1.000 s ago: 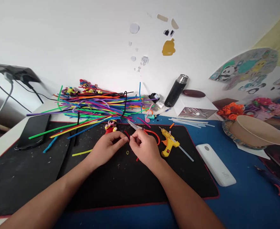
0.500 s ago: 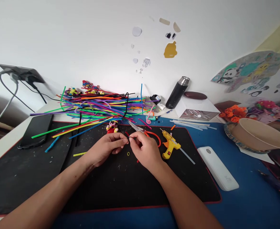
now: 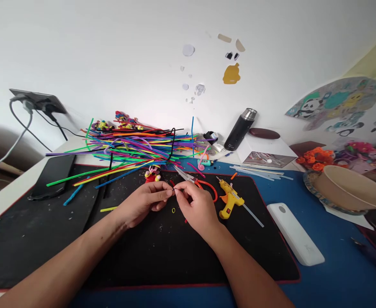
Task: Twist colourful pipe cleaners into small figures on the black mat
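Over the black mat [image 3: 136,256] my left hand [image 3: 154,196] and my right hand [image 3: 196,203] meet fingertip to fingertip, both closed in a pinch. What they hold between them is tiny and dark, mostly hidden by the fingers; I cannot make out its kind. Just behind the left hand lies a small pipe-cleaner figure [image 3: 152,174] with a red body and yellow parts. Scissors [image 3: 211,188] with orange-red handles rest behind the right hand, partly covered by it. A small yellow ring [image 3: 173,210] lies on the mat below the fingertips.
Many coloured pipe cleaners [image 3: 136,145] are heaped at the back. To the right are a yellow glue gun [image 3: 230,199], glue sticks [image 3: 258,172], a white power bank [image 3: 297,233], a black flask [image 3: 241,130] and a beige bowl [image 3: 354,186]. A phone [image 3: 53,177] lies at left.
The view has shifted slightly, so the scene sits a little lower and further right. Both hands stay pinched together in nearly the same place, with only slight finger movement.
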Tool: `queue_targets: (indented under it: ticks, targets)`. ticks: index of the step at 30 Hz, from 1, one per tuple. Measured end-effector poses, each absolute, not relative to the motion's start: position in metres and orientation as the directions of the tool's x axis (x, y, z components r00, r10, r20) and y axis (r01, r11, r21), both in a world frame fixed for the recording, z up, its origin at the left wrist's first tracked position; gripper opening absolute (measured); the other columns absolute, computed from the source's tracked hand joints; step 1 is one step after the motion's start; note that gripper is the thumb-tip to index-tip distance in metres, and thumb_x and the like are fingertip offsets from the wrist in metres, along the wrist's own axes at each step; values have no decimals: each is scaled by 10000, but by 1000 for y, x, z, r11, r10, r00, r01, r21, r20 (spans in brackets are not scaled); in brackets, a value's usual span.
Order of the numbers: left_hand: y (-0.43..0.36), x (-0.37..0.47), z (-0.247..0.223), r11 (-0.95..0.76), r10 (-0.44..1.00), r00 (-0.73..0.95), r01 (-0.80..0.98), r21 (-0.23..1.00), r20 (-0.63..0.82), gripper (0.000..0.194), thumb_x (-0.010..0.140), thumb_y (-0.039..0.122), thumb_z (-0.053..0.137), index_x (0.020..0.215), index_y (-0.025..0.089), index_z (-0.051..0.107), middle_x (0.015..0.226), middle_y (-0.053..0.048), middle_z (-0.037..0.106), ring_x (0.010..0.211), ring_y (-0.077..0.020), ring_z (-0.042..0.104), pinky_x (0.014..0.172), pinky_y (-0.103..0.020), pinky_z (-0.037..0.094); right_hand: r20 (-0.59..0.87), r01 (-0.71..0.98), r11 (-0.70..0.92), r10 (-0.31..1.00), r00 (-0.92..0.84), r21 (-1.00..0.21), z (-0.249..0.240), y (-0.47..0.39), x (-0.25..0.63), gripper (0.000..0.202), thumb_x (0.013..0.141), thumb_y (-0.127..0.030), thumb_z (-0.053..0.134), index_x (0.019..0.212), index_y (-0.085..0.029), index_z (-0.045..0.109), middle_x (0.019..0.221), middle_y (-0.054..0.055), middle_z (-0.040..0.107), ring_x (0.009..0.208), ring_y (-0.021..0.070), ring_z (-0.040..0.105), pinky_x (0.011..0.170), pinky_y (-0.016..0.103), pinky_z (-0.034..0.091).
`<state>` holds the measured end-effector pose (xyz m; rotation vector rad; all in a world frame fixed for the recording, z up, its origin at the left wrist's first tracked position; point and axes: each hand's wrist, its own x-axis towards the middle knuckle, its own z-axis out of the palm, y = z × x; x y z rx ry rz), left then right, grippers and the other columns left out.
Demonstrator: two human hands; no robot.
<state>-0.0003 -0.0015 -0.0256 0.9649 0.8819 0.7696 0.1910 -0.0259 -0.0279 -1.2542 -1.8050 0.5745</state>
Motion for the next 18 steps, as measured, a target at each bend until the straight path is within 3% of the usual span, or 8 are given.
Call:
queue_targets:
  ticks: [9,18]
  targets:
    - [-2,2,-22,435,856,416,-257,863,-308,280,733,342,872,759,139,682,602,34,514,505,-66,369,503,-246,189,439,522,465,880,-183,-715,-27,-27,191,223,1007,-251,568,1078,-219,777,737,18,746,598,148,654,622,246,479]
    - [-2,2,-23,489,840,431,-336,805,-331,238,734,281,856,730,144,661,592,47,455,512,-68,336,493,-241,177,427,572,454,884,-191,-683,-29,-28,190,235,1006,-244,568,1082,-228,790,752,32,769,601,162,676,616,261,470]
